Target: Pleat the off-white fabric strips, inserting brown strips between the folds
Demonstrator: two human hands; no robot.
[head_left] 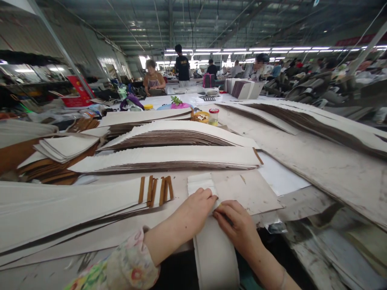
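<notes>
A long pale strip of sheet material (214,249) hangs over the table's front edge, its far end (199,181) lying flat on a board. My left hand (201,205) is closed at the strip, fingers bent down on its surface. Close beside it, my right hand (234,221) pinches the strip's right edge with thumb and fingertips. Whether a small piece sits between the fingertips is hidden. To the left lies a stack of long white strips (90,205), with several narrow brown strips (153,192) across its end.
Fanned stacks of white strips (169,158) lie beyond my hands. Farther back are a yellow bowl (202,117) and a red-lidded jar (213,117). Brown pieces (54,167) are piled at the left. A large board (332,173) reaches along the right. Other people work in the background.
</notes>
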